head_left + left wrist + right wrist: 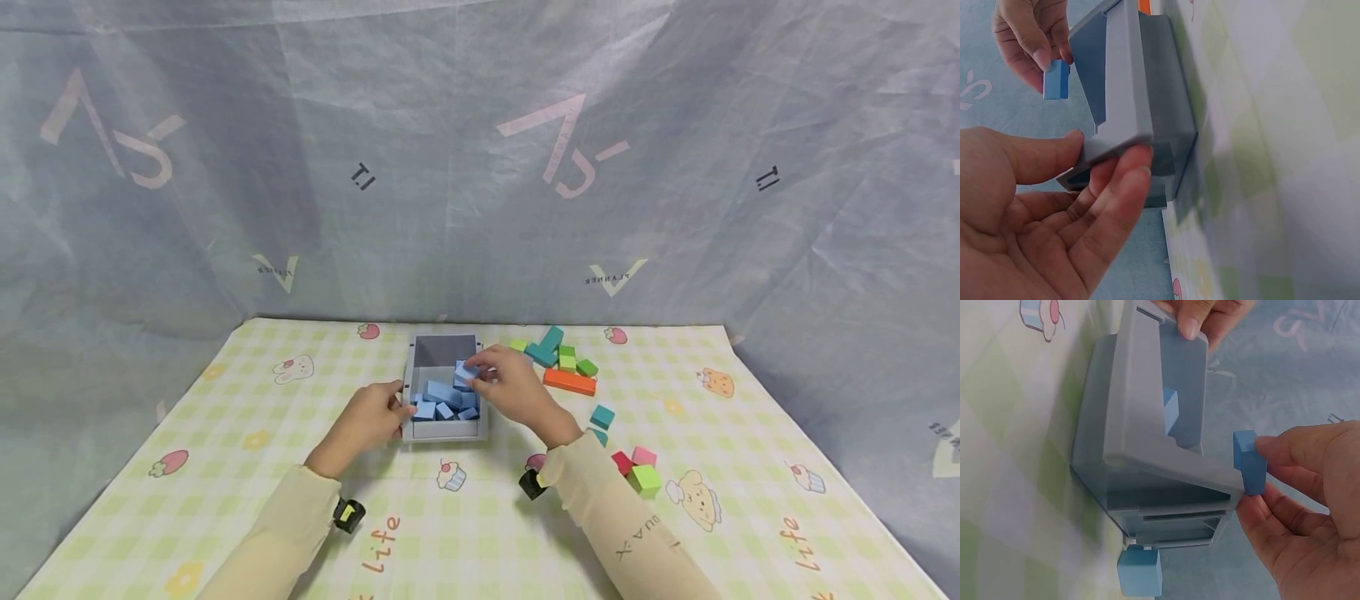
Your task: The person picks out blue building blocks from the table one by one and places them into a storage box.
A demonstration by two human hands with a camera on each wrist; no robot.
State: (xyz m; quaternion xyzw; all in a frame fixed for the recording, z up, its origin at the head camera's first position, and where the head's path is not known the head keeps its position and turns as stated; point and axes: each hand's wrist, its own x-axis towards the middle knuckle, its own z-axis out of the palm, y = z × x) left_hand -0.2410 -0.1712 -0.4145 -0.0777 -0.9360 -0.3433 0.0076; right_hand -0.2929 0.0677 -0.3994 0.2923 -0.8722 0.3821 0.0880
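Note:
A grey plastic box (446,429) stands on the table with several blue blocks (442,392) heaped toward its near end. My left hand (369,414) grips the box's left rim, thumb on top and fingertips beneath the lip, as the left wrist view shows. Over the box's right side, my right hand (517,385) pinches a blue rectangular block (1251,464) between thumb and fingers. That block is at rim height in the right wrist view, beside the box's edge. Most of the box's contents are hidden in both wrist views.
Right of the box lie green and teal blocks (551,340), with an orange bar (570,382) in front. Nearer are teal blocks (602,417), a red block (622,463), a pink one (644,456) and a lime one (644,482). A light blue block (1140,573) sits beyond the box.

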